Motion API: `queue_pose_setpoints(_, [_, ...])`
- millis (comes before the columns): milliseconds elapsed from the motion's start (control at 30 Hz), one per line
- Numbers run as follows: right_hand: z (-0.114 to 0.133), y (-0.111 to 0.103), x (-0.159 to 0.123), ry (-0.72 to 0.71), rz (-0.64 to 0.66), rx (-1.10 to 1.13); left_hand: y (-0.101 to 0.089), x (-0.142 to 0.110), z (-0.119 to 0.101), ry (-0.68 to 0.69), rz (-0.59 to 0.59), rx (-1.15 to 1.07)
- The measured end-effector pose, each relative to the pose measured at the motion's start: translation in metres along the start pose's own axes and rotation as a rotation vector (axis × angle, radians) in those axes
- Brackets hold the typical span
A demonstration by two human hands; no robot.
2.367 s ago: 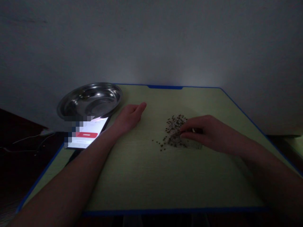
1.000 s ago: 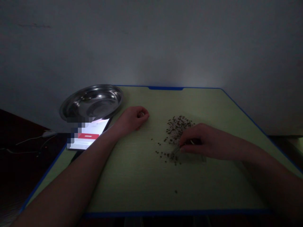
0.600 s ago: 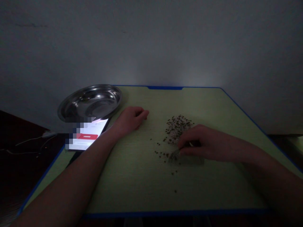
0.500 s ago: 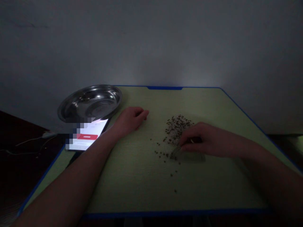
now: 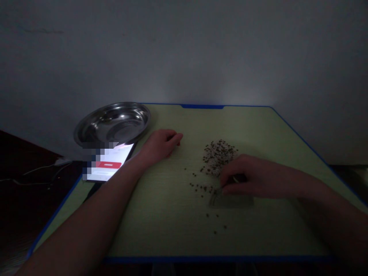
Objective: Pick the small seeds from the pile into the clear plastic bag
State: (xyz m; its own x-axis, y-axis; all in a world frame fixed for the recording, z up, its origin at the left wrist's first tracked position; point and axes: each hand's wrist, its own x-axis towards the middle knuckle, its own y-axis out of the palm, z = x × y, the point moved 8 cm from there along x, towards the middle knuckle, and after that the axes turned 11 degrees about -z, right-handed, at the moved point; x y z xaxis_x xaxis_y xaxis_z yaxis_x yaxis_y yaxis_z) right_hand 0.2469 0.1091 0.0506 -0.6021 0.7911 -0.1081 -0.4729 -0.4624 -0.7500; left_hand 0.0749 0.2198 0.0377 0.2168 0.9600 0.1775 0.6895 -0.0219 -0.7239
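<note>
My right hand [image 5: 241, 176] is closed in a pinch just at the near edge of a seed pile. Its fingers grip a thin, see-through piece [image 5: 214, 197], which looks like clear plastic; its exact kind is too dim to make out. The pile [image 5: 220, 155] mixes small dark seeds with pale grains. Several dark seeds [image 5: 198, 187] lie scattered left of the fingertips, and a few more [image 5: 215, 232] rest closer to the table's front. On the left, my left hand [image 5: 162, 145] lies on the tabletop with its fingers curled in, apart from the seeds and holding nothing visible.
A shiny steel basin [image 5: 138, 115] stands at the back left of the blue-edged green table [image 5: 172, 218]. Beside my left forearm lies a phone [image 5: 110, 165] with a lit screen, partly pixelated. The wall [image 5: 184, 57] rises behind the table. Cables [image 5: 40, 168] run at far left.
My right hand has moved slightly toward me with the clear piece, away from the seed pile. Some loose dark seeds now lie nearer the table's front. The left hand stays resting.
</note>
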Motion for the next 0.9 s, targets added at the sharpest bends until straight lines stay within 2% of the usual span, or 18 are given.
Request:
queue_pose_setpoints(233, [0.017,0.021,0.000,-0.009,0.014,-0.024,0.000,-0.001,-0.002,-0.001,-0.004,-0.013])
queue_pose_setpoints(533, [0.039,0.047,-0.008,-0.005,0.144,0.002,-0.001,-0.002,-0.004,-0.004,-0.016,-0.004])
queue_pose_setpoints(667, [0.037,0.038,-0.011,-0.005,0.114,0.050,-0.001,-0.002,-0.004,-0.006,-0.014,-0.004])
queue_pose_setpoints(800, [0.024,0.014,-0.009,0.016,-0.012,0.042,-0.001,-0.001,-0.002,-0.013,-0.018,0.005])
queue_pose_setpoints(900, [0.020,0.008,-0.006,0.048,-0.095,0.029,-0.002,-0.002,-0.004,0.000,-0.029,0.008])
